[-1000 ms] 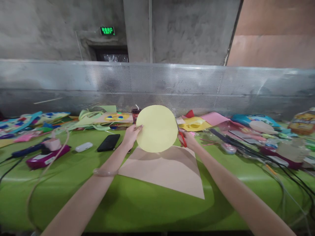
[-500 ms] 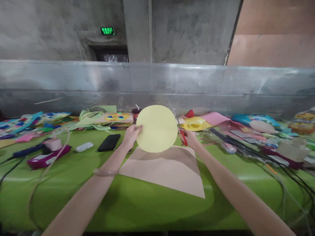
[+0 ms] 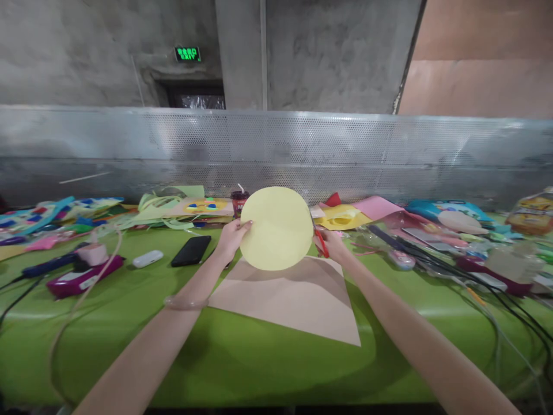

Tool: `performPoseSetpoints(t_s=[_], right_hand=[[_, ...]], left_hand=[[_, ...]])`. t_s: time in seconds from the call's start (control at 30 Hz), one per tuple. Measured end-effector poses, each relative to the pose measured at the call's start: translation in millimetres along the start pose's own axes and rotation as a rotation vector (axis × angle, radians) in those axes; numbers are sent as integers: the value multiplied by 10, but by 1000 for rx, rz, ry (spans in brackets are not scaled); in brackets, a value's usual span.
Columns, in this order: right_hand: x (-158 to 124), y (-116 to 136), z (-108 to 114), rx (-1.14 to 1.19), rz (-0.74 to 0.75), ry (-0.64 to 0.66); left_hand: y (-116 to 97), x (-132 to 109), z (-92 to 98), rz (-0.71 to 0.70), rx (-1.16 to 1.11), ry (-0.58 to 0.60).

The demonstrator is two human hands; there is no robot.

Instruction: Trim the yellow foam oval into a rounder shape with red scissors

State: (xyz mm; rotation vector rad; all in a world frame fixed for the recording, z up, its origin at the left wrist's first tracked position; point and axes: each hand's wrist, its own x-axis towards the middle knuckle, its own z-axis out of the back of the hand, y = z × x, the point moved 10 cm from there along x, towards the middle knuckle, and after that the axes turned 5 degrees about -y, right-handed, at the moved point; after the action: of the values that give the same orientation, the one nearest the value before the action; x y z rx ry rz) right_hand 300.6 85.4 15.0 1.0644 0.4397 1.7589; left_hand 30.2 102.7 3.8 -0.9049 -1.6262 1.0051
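A round piece of pale yellow paper (image 3: 277,229) is held up above the table. My left hand (image 3: 235,235) pinches its left edge between thumb and fingers. At the right edge of the circle, my right hand (image 3: 332,244) is closed around red-handled scissors (image 3: 320,242). The blades point up along the paper's rim; whether they grip the edge I cannot tell. Below the circle a pale pink sheet of paper (image 3: 289,300) lies on the green table cover, partly shaded.
A black phone (image 3: 191,251), a white case (image 3: 147,259) and a purple box (image 3: 86,278) lie to the left. Behind stand a dark red cup with a straw (image 3: 239,202) and yellow paper scraps (image 3: 341,217). Black cables (image 3: 436,262) cross clutter on the right.
The yellow circle has shifted slightly down and to the right, toward the scissors. Both hands keep almost the same place and the same hold.
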Motion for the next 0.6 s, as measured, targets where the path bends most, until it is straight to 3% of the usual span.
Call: performPoseSetpoints(t_s=[0.4, 0.6], right_hand=[[2, 10, -41, -26, 22, 39], [-3, 50, 45, 23, -3, -16]], left_hand=[[-11, 8, 25, -10, 28, -7], [-5, -1, 23, 3, 49, 4]])
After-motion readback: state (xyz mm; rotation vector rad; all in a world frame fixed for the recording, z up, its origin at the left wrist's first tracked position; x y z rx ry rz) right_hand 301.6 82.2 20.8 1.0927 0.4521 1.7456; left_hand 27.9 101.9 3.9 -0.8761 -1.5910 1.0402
